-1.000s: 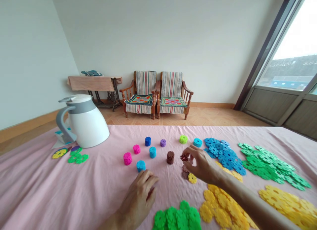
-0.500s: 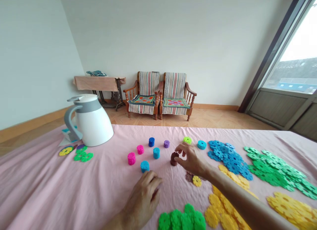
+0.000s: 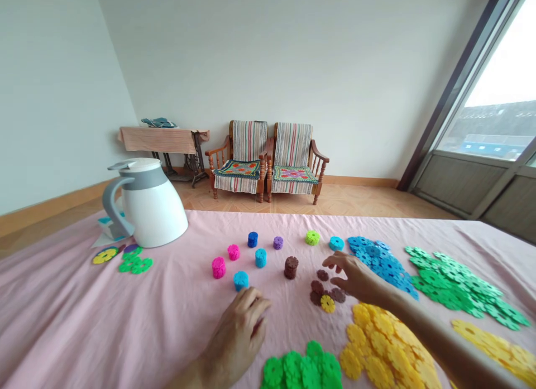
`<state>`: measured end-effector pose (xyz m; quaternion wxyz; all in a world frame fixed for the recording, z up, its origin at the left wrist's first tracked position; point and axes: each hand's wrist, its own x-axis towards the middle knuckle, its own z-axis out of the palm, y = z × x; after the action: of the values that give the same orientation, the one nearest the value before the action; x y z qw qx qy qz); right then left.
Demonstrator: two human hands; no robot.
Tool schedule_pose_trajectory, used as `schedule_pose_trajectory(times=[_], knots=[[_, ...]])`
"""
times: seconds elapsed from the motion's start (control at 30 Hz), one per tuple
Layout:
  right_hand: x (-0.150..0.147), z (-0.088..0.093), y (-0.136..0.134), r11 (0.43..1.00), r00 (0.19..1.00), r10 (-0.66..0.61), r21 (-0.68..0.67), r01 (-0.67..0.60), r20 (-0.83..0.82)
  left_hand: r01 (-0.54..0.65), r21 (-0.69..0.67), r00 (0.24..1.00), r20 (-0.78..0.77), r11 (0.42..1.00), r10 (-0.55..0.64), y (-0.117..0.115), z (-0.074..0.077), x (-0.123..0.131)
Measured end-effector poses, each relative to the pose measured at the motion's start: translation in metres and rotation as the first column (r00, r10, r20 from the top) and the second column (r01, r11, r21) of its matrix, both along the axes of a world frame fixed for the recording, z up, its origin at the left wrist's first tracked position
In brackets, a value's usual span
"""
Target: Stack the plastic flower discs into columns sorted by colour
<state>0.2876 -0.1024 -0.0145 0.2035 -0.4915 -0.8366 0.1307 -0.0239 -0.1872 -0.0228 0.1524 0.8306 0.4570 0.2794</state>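
Observation:
My right hand (image 3: 354, 276) hovers with thumb and fingers apart over a small group of loose brown flower-shaped discs (image 3: 317, 289), with nothing in its grasp. Among these brown pieces lies one yellow disc (image 3: 328, 304). A stack of brown discs (image 3: 291, 267) stands upright left of that hand, not touching it. My left hand (image 3: 240, 329) rests on the cloth, fingers loosely bent and thumb a little apart, holding nothing. Just beyond its fingertips is a light-blue stack (image 3: 240, 280). Pink stacks (image 3: 218, 267), a dark-blue stack (image 3: 252, 239) and a purple stack (image 3: 278, 243) stand farther back.
Loose blue discs (image 3: 379, 263), green discs (image 3: 464, 286) and yellow discs (image 3: 389, 344) lie in piles to the right. More green discs (image 3: 301, 369) sit at the near edge. A white jug (image 3: 154, 213) stands at left on the pink cloth (image 3: 84, 311). Two armchairs are beyond.
My right hand has let go of the brown stack and moved right, toward the loose brown discs. The brown stack stays upright. My left hand has hardly moved; the view has shifted slightly.

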Motion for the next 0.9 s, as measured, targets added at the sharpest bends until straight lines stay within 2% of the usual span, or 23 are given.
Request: schedule_pose_trajectory(times=[0.17,0.47,0.9], knots=[[-0.003,-0.007,0.003,0.997,0.997,0.065,-0.039,-0.064,0.033,-0.008,0.014,1.0,0.0,1.0,0.008,0.0,-0.001,0.001],[-0.013,0.007,-0.005,0.991,0.98,0.134,0.013,-0.137,0.147,-0.006,0.006,1.0,0.003,1.0,0.006,0.0,-0.001,0.001],[-0.025,0.009,-0.018,0.986,0.961,0.065,0.132,-0.104,0.27,-0.003,-0.014,1.0,0.004,1.0,0.004,0.0,-0.001,0.0]])
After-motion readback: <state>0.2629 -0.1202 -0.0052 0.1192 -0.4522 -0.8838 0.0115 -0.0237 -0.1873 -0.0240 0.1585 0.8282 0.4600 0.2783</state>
